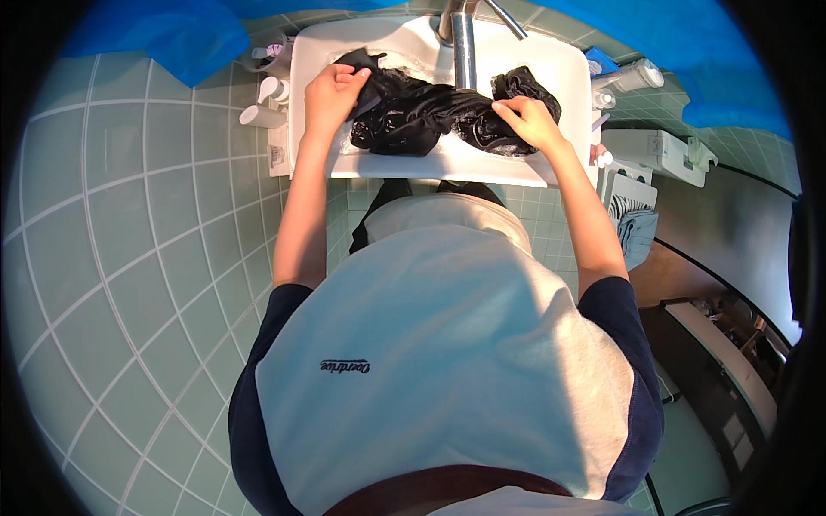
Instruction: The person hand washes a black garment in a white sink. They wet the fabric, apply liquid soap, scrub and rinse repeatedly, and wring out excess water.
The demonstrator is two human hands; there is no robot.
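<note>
Wet black cloth (pixel 413 122) lies bunched across a white washbasin (pixel 445 169). At its left end, my left hand (pixel 337 93) pinches a fold of the fabric between thumb and fingers. My right hand (pixel 529 119) grips the cloth's right part, with a crumpled bulge of it just behind the fingers. Between my hands, the metal faucet (pixel 464 51) reaches down to the middle of the cloth. Some water shows on the basin floor around the fabric.
White bottles (pixel 263 117) and a cup with small items (pixel 274 55) stand left of the basin. Tubes and a clear container (pixel 635 76) are on the right, near a grey-blue towel (pixel 637 235). Blue sheeting (pixel 710 58) hangs above; a tiled wall (pixel 168 213) rises at left.
</note>
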